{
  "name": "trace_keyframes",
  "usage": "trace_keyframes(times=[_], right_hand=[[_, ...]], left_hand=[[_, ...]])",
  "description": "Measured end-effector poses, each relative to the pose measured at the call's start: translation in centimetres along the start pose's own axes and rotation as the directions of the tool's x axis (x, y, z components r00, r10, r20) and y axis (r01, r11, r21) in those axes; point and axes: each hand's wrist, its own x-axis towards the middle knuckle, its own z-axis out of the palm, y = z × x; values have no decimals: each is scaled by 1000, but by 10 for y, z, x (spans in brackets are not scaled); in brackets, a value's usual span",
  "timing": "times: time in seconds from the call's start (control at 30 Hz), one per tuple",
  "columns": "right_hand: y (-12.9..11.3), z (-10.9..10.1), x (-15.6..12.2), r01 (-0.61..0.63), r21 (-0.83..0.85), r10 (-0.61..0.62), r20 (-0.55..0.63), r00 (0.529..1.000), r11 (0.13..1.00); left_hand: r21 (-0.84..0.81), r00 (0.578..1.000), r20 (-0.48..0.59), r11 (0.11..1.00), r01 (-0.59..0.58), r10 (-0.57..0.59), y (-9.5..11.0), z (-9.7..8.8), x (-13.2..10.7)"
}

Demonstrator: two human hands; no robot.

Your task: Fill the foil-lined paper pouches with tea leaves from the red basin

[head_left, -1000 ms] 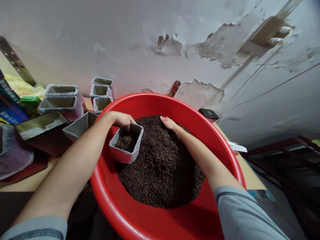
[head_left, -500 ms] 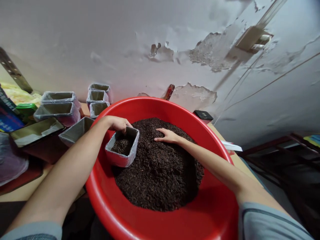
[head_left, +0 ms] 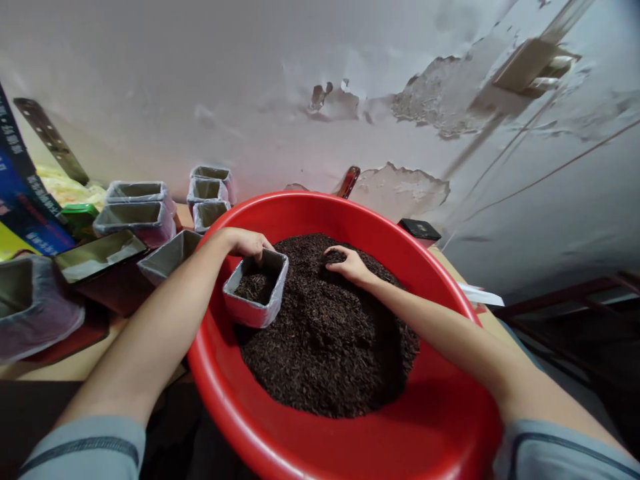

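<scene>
A large red plastic tub (head_left: 345, 440) holds a heap of dark, dry, twisted bits that look like loose tea leaves (head_left: 325, 353). On the left of the heap, my left hand (head_left: 250, 243) grips the far rim of a small plastic-lined box (head_left: 255, 310), fingers over its edge. The box tilts toward me inside the tub and has some of the same leaves in it. My right hand (head_left: 350, 265) is at the far part of the heap, its fingers and thumb curled round a small handful of leaves. Its palm is partly hidden.
More lined boxes (head_left: 135, 217) stand left of the tub, with a smaller group (head_left: 209, 193) by the wall. A dark open box (head_left: 103, 273) and a blue printed package (head_left: 25, 193) are at far left. A black case (head_left: 419, 230) sits behind the tub, right.
My right hand has gone from lying spread on the heap to curling its fingers round some leaves. My left hand keeps its grip on the box. The whole view has shifted slightly.
</scene>
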Motion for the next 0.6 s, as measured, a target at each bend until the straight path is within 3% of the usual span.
trace_keyframes(times=[0.17,0.27,0.43,0.6], right_hand=[[-28,8,-10,-47,269,66,-62,996,962],[-59,22,-16,-45,495,64,-22,998,868],[-116,62,-19,17,779,-47,16,999,627],[-143,108,-18,112,832,-113,-60,992,544]], left_hand=[[14,1000,-9,1000,-11,11,1,2,0],[-9,1000,-18,1000,6,-6,2,3,0],[-31,1000,-13,999,-9,9,1,5,2],[-17,996,-27,996,-87,86,-6,5,6]])
